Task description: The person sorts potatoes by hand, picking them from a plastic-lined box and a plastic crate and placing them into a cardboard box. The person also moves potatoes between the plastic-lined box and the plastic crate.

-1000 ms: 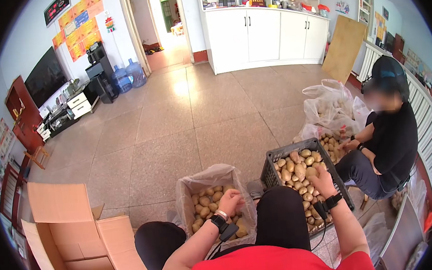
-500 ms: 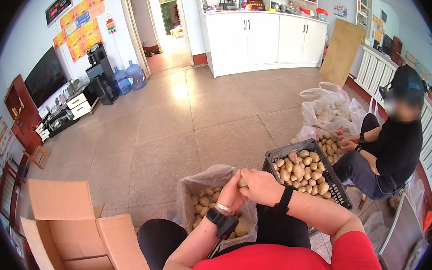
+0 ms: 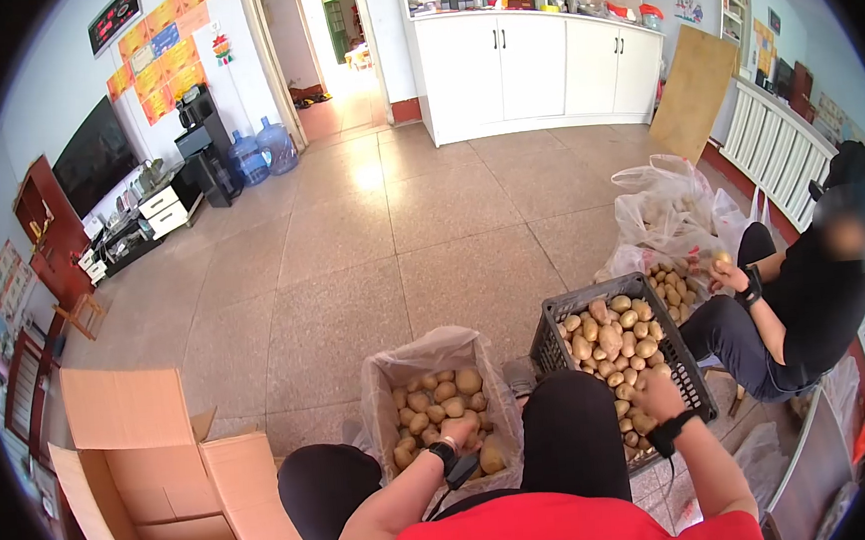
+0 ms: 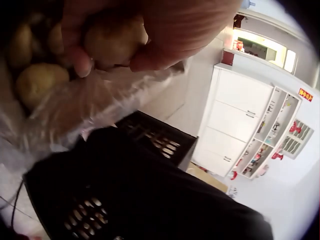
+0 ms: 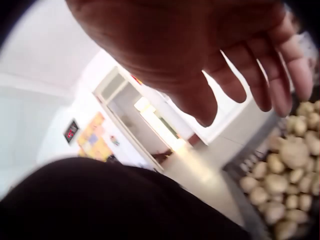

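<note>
Here, left hand (image 3: pixel 459 431) gripping potato (image 4: pixel 114 41) inside liner (image 3: pixel 428 351), right hand (image 3: pixel 660 398) above crate (image 3: pixel 697 392).

over crate (image 3: pixel 696 384), far end — open | knee (image 3: pixel 569 411) — between it and lined box (image 3: pixel 426 348)

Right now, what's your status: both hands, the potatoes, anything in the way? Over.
Left hand gripping a potato at the lined bin. Right hand open and empty above the black potato crate. Knee between the containers.

Potatoes (image 3: pixel 610 341) in a black crate (image 3: pixel 549 334) beside a lined box (image 3: pixel 374 399).
</note>
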### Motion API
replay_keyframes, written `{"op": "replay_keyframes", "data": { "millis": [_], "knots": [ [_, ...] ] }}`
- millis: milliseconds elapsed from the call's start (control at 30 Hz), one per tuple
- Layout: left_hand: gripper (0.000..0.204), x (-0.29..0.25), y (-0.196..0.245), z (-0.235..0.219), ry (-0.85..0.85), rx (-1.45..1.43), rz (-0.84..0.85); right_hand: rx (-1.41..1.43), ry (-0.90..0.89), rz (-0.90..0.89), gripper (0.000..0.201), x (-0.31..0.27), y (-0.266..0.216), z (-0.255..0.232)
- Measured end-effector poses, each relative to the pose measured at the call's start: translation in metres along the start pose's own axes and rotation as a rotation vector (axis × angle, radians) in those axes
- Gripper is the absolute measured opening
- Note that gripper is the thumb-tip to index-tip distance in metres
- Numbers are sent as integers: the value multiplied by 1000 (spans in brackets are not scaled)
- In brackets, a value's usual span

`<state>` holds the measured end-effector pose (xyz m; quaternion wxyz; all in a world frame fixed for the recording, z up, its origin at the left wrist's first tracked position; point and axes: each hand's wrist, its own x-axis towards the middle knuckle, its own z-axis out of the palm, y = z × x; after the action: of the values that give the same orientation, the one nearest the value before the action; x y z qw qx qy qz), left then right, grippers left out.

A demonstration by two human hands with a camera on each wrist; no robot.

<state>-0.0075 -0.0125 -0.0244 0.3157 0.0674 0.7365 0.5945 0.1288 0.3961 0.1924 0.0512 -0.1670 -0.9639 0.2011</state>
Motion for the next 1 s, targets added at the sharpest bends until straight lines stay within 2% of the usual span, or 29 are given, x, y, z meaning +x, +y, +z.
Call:
{"op": "replay_keyframes", "data": {
  "millis": [67,133,200,267,367,400,433,467,533,567,633,667,733,800,867,900,933,1000],
  "knots": [
    [13,0,-7,1,-60,305,176,-66,-209,100,36,-38,51,39],
    [18,1,-11,11,267,-215,-486,-63,-263,126,38,-73,69,65],
    [22,14,-41,1,214,-29,-335,-104,-66,147,42,-98,67,76],
    [40,-4,-12,2,167,-287,-581,-81,-29,124,43,-101,65,77],
    [38,-21,9,9,240,-379,-571,-26,11,124,48,-98,60,82],
    [43,-24,12,8,198,-426,-559,2,13,151,52,-97,61,80],
    [43,-21,-2,1,159,-402,-575,-20,30,159,46,-96,53,77],
    [39,-13,-26,-9,58,95,-414,-87,-69,191,37,-97,59,79],
    [30,5,-67,-21,-195,1024,49,-67,-57,172,33,-98,67,85],
    [30,7,-73,-21,-281,1029,75,-93,-78,172,35,-98,69,86],
    [31,9,-76,-20,-87,-41,-399,-71,-188,272,36,-94,57,70],
    [31,12,-77,-18,42,-566,-664,-37,-106,179,36,-97,67,80],
    [23,13,-75,-18,125,-564,-785,-48,-132,199,35,-97,64,78],
    [27,1,-60,-9,133,-382,-613,-39,-154,193,32,-95,60,70],
    [27,-1,-53,-2,126,-296,-508,-41,-166,192,30,-94,63,73],
    [19,-2,-49,5,182,-231,-461,-35,-162,193,29,-95,64,75],
    [19,0,-51,6,170,-235,-469,-27,-159,192,29,-95,64,75],
    [47,3,-58,-5,62,-88,-491,-25,-155,199,26,-94,63,75]
  ]
}}
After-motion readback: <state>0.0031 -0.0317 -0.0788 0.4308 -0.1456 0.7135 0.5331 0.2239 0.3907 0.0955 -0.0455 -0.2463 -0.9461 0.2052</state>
